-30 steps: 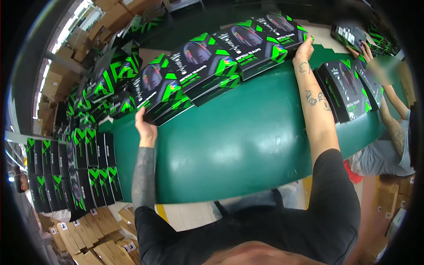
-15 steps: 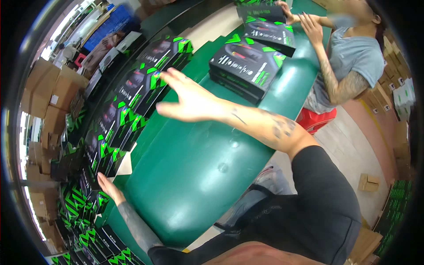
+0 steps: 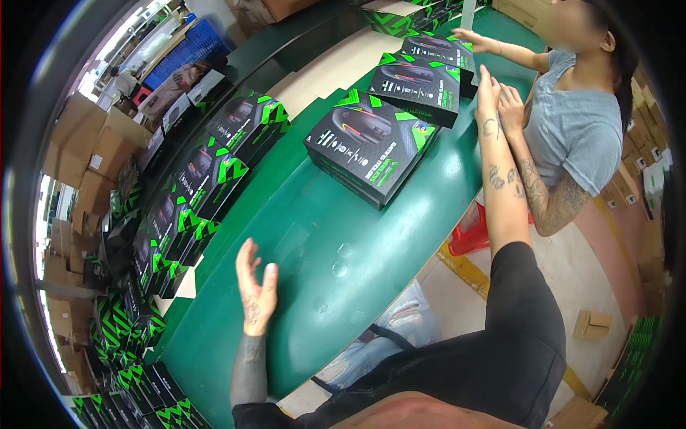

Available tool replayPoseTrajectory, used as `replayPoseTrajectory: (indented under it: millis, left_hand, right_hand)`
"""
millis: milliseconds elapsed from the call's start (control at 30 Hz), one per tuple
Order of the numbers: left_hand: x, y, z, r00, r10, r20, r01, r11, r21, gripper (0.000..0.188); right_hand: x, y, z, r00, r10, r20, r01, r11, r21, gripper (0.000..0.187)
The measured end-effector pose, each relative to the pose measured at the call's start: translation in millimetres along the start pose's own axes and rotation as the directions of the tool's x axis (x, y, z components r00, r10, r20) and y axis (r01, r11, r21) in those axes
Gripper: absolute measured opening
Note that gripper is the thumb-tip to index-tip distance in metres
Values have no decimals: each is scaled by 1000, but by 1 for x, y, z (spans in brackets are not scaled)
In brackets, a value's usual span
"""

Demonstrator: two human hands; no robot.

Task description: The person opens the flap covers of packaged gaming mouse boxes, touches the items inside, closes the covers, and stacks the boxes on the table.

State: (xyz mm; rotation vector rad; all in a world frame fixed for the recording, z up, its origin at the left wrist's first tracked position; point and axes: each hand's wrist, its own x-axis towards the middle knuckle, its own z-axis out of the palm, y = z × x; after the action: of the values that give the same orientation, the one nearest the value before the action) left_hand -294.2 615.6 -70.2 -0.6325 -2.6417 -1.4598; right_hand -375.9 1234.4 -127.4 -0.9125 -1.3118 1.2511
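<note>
My left hand (image 3: pixel 256 289) hovers over the green table (image 3: pixel 307 250), fingers spread and nothing in it. Stretched far to the right, my right hand (image 3: pixel 488 93) is seen edge-on with straight fingers and holds nothing visible. It is beside a short line of black and green gaming mouse boxes: a near box (image 3: pixel 368 150), a middle box (image 3: pixel 418 86) and a far box (image 3: pixel 443 51). The near one seems to sit on another box. A co-worker's hand (image 3: pixel 510 111) is right next to my right hand, and their other hand (image 3: pixel 468 39) reaches toward the far box.
Along the table's left side stand stacks of similar boxes (image 3: pixel 204 171). More boxes (image 3: pixel 150 390) fill the lower left, and others (image 3: pixel 393 21) stand at the far end. The co-worker (image 3: pixel 575 114) sits on a red stool (image 3: pixel 470 232) at the right.
My right hand has swung from the left stacks to the far right, beside the line of boxes. My left hand has moved right, over the table. A co-worker's hand has come down beside my right hand.
</note>
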Motion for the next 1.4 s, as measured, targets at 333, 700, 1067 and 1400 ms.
replayPoseTrajectory:
  millis: [333,700,1067,1400]
  left_hand:
    - [15,17,38,957,-166,237,236,923,-305,78]
    - [-41,20,30,966,-259,-10,255,956,-144,97]
    - [-169,-29,-190,830,-520,-202,257,678,-689,63]
    - [-146,49,-146,973,129,189,-224,698,680,90]
  right_hand:
    - [47,19,48,862,328,387,-357,934,3,95]
    - [-40,7,-30,355,215,910,-333,938,-92,54]
    - [-333,-154,-119,122,97,988,22,995,-100,66]
    - [-355,-186,-119,-162,-328,931,840,449,304,66]
